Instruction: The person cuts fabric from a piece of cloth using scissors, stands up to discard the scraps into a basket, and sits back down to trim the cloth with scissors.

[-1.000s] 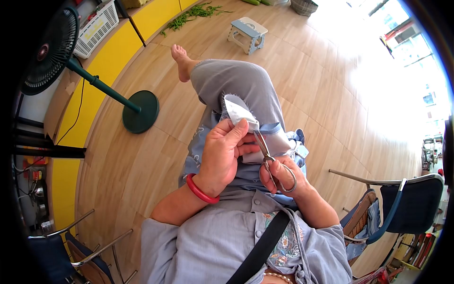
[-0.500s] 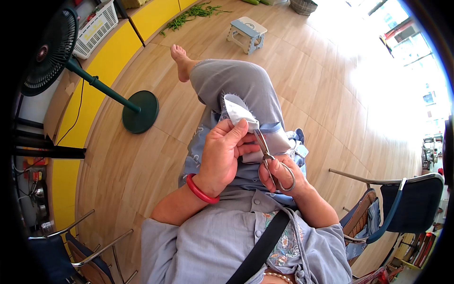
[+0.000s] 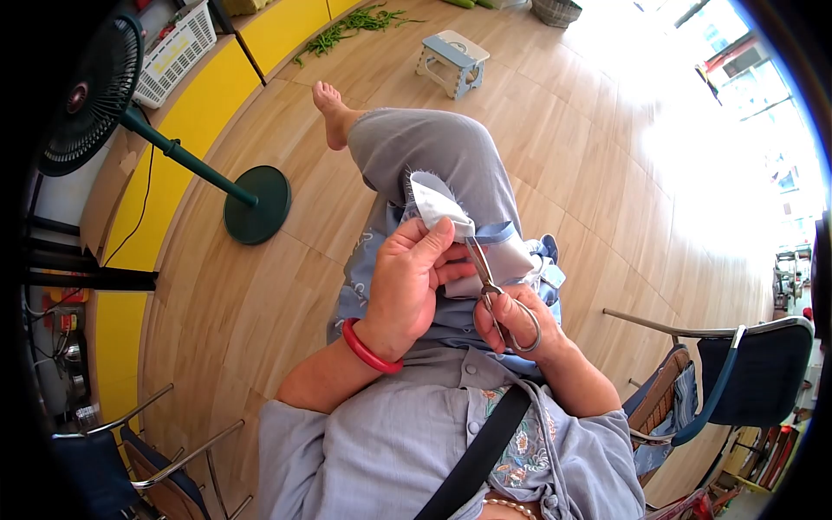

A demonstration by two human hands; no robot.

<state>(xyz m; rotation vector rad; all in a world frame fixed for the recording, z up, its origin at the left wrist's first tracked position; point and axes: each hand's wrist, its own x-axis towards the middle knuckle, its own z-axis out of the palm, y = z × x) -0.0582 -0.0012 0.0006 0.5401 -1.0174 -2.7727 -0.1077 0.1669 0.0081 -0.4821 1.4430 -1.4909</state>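
Observation:
A folded piece of white and grey fabric (image 3: 436,206) with frayed edges is pinched between the thumb and fingers of my left hand (image 3: 409,276), above my lap. A red bangle (image 3: 371,348) circles that wrist. My right hand (image 3: 523,322) grips a pair of metal scissors (image 3: 487,282) by the handle loops. Their blades point up and touch or lie right at the fabric's lower right corner; whether the tips are parted is hard to see. Light blue and pale cloth (image 3: 498,260) lies across my lap behind the scissors.
A green standing fan (image 3: 257,204) stands on the wooden floor to the left, beside yellow cabinets (image 3: 186,143). Ahead is a small folding stool (image 3: 451,62), with green vegetables (image 3: 351,33) on the floor. Chairs stand at right (image 3: 750,373) and lower left (image 3: 165,472).
Almost nothing differs. The scissors in my right hand have shifted very slightly at the fabric's corner; my left hand keeps its place.

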